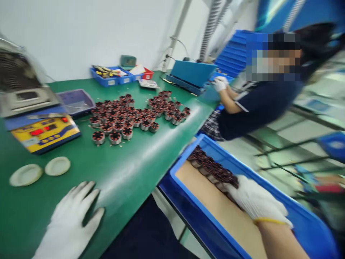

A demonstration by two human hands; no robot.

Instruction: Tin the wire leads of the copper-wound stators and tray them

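Note:
My left hand (72, 219), in a white knit glove, lies flat on the green table with its fingers spread and nothing in it. Off to the right, my gloved right hand (253, 199) reaches into a blue plastic bin (179, 171). Its fingers close around the near end of a row of motor stators (210, 167) with dark tops and copper windings. How many of them it grips is hidden by the hand and blur. Brown cardboard (212, 208) lines the bin beside the row. Many more loose stators (118, 118) stand on the table ahead.
A yellow soldering station (45, 133) with a red display and two pale round dishes (58, 166) stand at left. A purple tray (77, 99) and blue parts boxes (107, 80) sit farther back. At right, a co-worker (258, 97) in white gloves works by a blue case (191, 73).

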